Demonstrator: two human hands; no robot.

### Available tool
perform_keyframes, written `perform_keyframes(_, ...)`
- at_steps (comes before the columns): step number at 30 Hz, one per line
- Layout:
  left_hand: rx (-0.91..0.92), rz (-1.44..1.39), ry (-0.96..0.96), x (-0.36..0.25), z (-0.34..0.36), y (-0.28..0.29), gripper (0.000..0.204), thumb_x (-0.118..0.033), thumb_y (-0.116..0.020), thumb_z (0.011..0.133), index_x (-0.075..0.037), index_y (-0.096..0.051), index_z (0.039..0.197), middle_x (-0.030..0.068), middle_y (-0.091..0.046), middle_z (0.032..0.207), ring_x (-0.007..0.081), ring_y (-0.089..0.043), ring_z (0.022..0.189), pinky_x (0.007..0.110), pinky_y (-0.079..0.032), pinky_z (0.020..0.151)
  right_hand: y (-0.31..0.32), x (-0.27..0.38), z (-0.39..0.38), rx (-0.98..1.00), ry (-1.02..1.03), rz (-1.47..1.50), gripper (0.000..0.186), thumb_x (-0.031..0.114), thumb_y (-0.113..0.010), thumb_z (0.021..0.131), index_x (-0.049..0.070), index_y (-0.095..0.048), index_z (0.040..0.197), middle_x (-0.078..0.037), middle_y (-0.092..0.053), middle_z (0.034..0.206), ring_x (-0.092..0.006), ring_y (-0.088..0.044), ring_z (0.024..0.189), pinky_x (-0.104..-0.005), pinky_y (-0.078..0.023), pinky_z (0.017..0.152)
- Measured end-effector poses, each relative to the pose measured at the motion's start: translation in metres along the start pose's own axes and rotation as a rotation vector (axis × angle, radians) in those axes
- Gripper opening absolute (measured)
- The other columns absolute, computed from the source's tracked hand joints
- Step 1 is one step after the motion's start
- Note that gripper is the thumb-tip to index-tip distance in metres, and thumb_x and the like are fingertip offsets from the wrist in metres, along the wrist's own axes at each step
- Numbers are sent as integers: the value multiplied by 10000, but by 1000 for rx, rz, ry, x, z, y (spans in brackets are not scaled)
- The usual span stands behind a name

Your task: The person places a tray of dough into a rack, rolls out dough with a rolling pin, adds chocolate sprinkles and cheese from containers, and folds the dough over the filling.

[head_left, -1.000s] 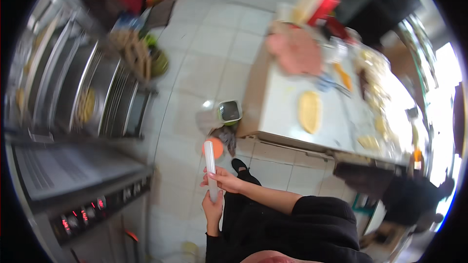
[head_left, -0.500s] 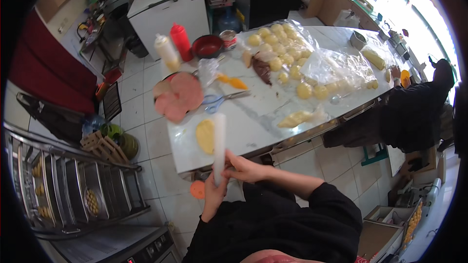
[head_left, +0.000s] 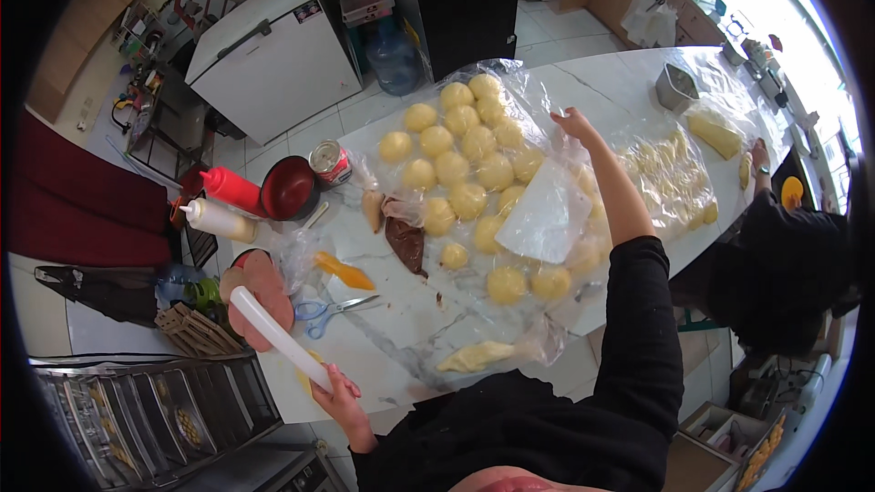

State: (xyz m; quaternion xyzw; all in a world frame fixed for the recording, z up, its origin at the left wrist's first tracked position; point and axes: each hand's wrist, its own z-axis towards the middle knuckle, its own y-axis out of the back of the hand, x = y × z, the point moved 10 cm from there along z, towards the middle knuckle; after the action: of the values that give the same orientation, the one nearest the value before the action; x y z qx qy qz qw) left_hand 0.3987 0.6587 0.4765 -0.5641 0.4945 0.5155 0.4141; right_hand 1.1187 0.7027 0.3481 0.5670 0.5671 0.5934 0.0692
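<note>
At the far left stands a metal rack [head_left: 159, 424] of trays. Near the left end of the marble-patterned tabletop [head_left: 374, 369] lie 2 squeeze bottles, a red bottle [head_left: 235, 189] and a pale bottle [head_left: 221, 220], and below them a stack of round pink slices [head_left: 269, 282]. A white rod [head_left: 281, 335] slants across the lower slices, over the tabletop's left end; the left hand [head_left: 344, 407] grips its lower end, fingers closed around it. A dark red bowl [head_left: 290, 187] and a can [head_left: 330, 164] sit behind. Next come blue-handled scissors [head_left: 319, 314], an orange tool [head_left: 344, 271] and a brown-filled bag [head_left: 404, 239]. Mid-tabletop, pale dough balls [head_left: 468, 201] lie in rows under clear film, a white sheet [head_left: 545, 219] over some. The right hand [head_left: 574, 124] reaches over the film's far side, fingers partly bent; I cannot tell whether they pinch it. Farther right are a metal tin [head_left: 676, 88] and a dark-clothed person [head_left: 766, 237].
</note>
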Motion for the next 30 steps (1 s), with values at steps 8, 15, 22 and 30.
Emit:
perform_keyframes(8, -23, 34, -29, -10, 10, -56, 124, -168, -486, 880, -50, -451, 894, -25, -351, 533, 40, -307, 377, 185, -256, 331, -12, 91, 89, -222, 125, 114, 880, 576, -626, 662, -25, -362, 1248, -233, -531, 1113, -340, -494, 1079, -381, -406, 895)
perform_keyframes(15, -178, 107, 7, -8, 15, -37, 121, -150, -498, 868, -48, -437, 844, -19, -361, 525, 50, -327, 374, 187, -272, 334, -78, 184, 53, 1378, 183, 1219, 311, 250, -494, 824, -16, -581, 960, -118, -630, 846, -199, -605, 766, -293, -503, 665)
perform_keyframes(22, -195, -17, 55, 2, 42, -46, 135, -174, -496, 876, -42, -464, 883, -25, -350, 528, 45, -306, 383, 187, -261, 332, -76, 155, 155, 452, 482, 487, 295, 237, -526, 820, 127, -584, 1087, -69, -608, 1027, -233, -592, 896, -380, -473, 788)
perform_keyframes(30, -360, 2, 44, -10, 17, 0, 161, -198, -502, 876, -42, -464, 880, -23, -347, 526, 49, -308, 382, 187, -255, 337, -123, 201, 139, 259, 630, -253, 363, 353, -626, 710, 184, -630, 1032, -82, -632, 964, -194, -604, 881, -306, -476, 749)
